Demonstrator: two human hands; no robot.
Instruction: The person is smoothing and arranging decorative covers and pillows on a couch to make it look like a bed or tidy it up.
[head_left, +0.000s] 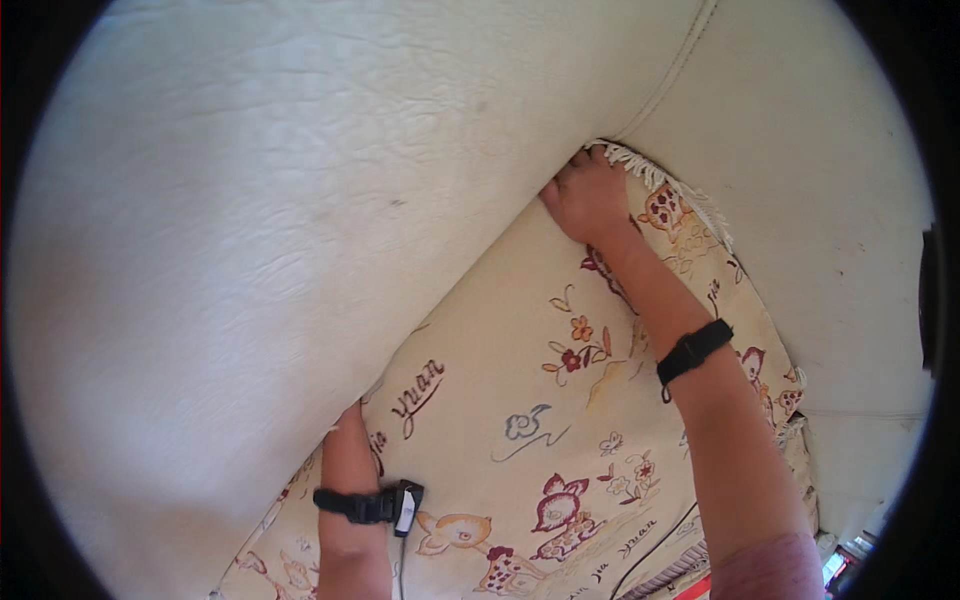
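A cream fabric sofa cover (517, 322), printed with deer, flowers and lettering, lies over the seat. My right hand (591, 193) is at its far corner, where the pale leather-like backrest (300, 225) meets the armrest (840, 300). The fingertips there dip into the crevice beside the cover's white fringe (637, 165), so their grip is hidden. Lower left, my left forearm (349, 465) reaches into the gap between backrest and cover. The left hand itself is out of sight inside that gap.
Both wrists wear black straps; the left one carries a small box (405, 508) with a cable running down. A dark cord (652, 551) crosses the cover near the bottom. At the lower right edge, a lit screen (834, 566) shows among dark objects.
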